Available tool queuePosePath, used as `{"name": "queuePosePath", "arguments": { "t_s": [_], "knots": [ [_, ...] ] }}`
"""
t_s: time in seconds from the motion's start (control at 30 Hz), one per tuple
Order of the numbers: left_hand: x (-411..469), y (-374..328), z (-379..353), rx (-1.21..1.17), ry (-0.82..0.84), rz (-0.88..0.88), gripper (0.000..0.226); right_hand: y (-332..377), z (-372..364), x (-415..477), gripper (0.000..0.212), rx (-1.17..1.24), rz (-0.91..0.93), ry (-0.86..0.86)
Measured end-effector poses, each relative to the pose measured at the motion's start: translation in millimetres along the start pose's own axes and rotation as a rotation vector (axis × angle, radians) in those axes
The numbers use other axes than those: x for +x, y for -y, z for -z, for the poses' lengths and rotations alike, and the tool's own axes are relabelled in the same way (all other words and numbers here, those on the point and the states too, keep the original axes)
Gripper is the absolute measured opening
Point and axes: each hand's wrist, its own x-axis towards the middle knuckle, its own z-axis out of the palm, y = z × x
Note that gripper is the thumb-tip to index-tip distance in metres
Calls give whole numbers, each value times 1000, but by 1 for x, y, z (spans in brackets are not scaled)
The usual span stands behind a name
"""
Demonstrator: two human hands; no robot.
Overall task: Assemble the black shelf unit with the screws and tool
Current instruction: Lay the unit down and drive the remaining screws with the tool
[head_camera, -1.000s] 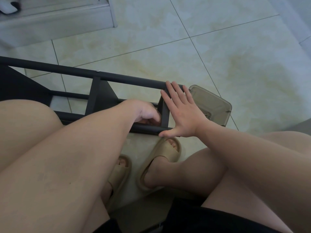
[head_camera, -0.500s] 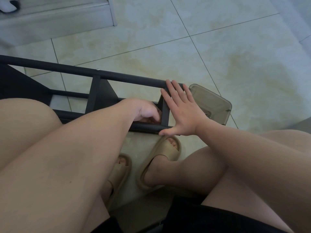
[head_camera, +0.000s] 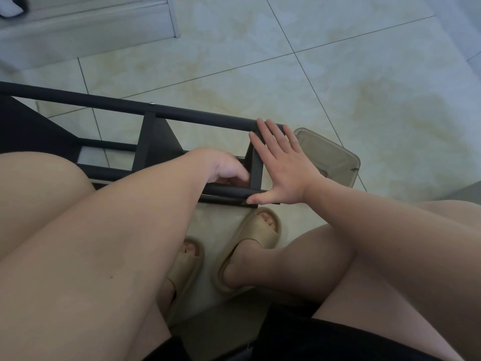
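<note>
The black shelf unit lies on its side on the tiled floor in front of my knees, its long rails running left to right. My right hand is flat and open, palm pressed against the frame's right end post, thumb on the near rail. My left hand reaches inside the frame just left of that post, fingers curled downward; what they hold is hidden. One silver screw head shows on the far rail. No tool is visible.
A translucent brown plastic box sits on the floor right behind my right hand. My legs and feet in tan slippers fill the near ground. A pale step or platform edge lies at the top left.
</note>
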Motion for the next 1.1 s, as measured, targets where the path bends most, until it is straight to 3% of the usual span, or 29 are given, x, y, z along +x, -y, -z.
{"name": "queuePosePath", "arguments": {
  "t_s": [0.7, 1.1],
  "knots": [
    [1, 3, 1, -23, 14, -60, 23, 1, 0, -2, 137, 16, 3, 1],
    [-1, 0, 1, 11, 34, 43, 8, 2, 1, -3, 137, 17, 0, 7]
  ]
}}
